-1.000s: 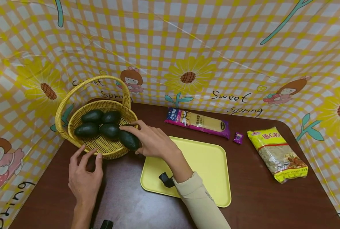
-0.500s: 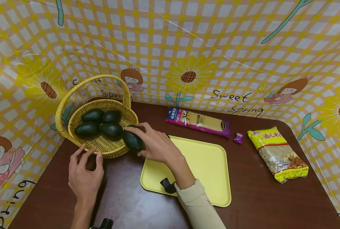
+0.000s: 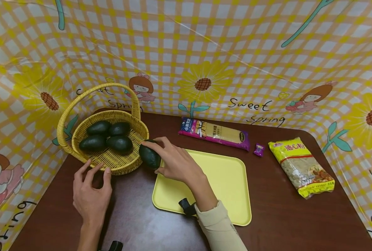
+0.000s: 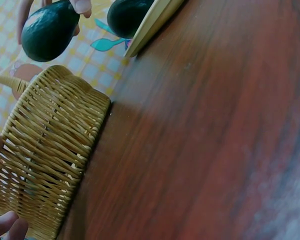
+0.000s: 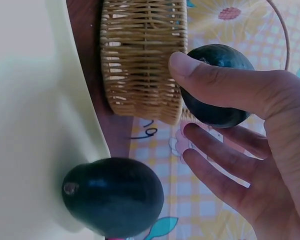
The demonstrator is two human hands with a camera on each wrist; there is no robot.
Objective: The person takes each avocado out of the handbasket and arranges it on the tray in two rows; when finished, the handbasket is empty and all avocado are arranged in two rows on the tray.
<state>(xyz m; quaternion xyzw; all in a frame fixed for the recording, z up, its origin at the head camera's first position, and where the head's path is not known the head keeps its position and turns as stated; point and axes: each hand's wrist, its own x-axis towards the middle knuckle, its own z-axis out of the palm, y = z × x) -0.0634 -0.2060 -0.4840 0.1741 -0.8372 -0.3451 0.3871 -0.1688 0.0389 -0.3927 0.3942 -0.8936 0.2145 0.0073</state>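
My right hand (image 3: 178, 162) grips a dark green avocado (image 3: 149, 157) just right of the yellow wicker basket (image 3: 123, 170), near the tray's left edge. In the right wrist view the thumb lies across this avocado (image 5: 225, 107). Several more avocados (image 3: 120, 144) lie inside the basket. Another avocado (image 5: 112, 197) sits at the pale yellow tray (image 3: 220, 181); my right hand hides it in the head view. My left hand (image 3: 92, 195) is at the basket's near rim with fingers spread and fingertips against it. Part of its fingers (image 4: 12, 225) shows beside the wicker wall.
Behind the tray lies a purple noodle packet (image 3: 214, 133). To its right are a small purple-wrapped piece (image 3: 258, 150) and a yellow pasta bag (image 3: 302, 167). The basket's tall handle (image 3: 95, 91) arches over it. A checked cloth (image 3: 252, 52) walls the brown table (image 3: 283, 216).
My right hand has carried the avocado to the right and slightly nearer, off the basket's rim toward the tray. My left hand stays at the rim. The head view has shifted a little.
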